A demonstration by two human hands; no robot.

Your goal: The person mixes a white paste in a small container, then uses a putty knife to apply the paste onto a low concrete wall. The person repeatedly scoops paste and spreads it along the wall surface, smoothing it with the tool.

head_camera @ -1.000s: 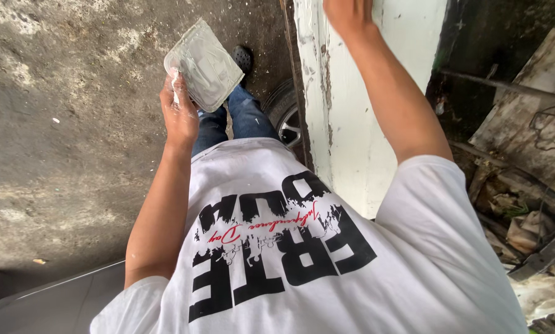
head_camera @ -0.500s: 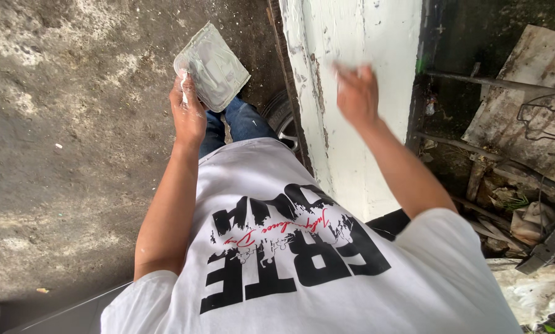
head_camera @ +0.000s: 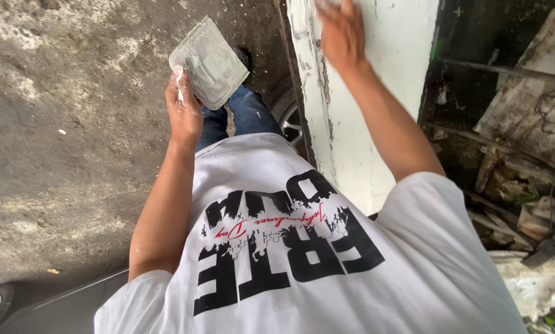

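1. We are taking the white pillar (head_camera: 364, 93) as our landmark.
2. Our left hand (head_camera: 183, 111) is gripping a flat, paste-smeared board (head_camera: 208, 62), held out in the air left of the pillar, above the concrete floor (head_camera: 61, 136).
3. Our right hand (head_camera: 342, 31) is pressing against the pillar face; it is blurred, so we cannot tell whether it is holding anything.
4. Risk, as we are judging it: tilting the board could be letting paste slide off.
5. We are seeing open room left of the pillar; debris (head_camera: 525, 185) is crowding its right edge.
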